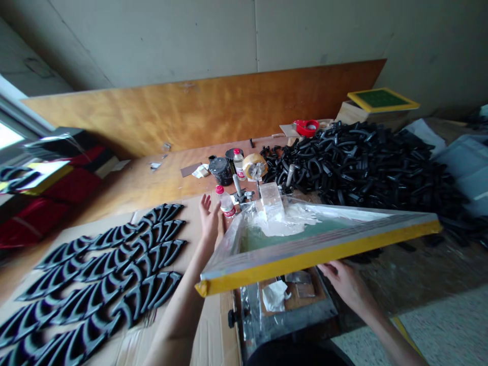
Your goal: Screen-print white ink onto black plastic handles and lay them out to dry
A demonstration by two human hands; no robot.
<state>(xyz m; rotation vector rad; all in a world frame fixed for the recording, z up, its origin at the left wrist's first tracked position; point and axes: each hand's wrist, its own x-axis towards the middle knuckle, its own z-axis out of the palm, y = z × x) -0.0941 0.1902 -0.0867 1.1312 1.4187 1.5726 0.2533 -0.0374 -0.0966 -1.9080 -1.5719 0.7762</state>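
Note:
A screen-printing frame (316,258), with yellow tape along its front edge, is tilted up in front of me. White paste (282,223) and a pale squeegee-like block (271,199) lie on its green mesh. My left hand (209,216) is raised, fingers spread and nothing in them, left of the frame beside a red-capped clear bottle (225,202). Below the front edge is my right hand (335,274), its fingers stretched leftward and partly hidden by the frame; no held thing shows. Beneath lies a wooden base plate (301,305) with crumpled white tissue (275,296).
Rows of black curved handles (95,279) lie on cardboard (206,330) at left. A large heap of similar black parts (343,157) stands at right, beside a grey bin (468,168). Behind the frame are a black tub (220,171), another bottle (238,165) and a red tape dispenser (306,127).

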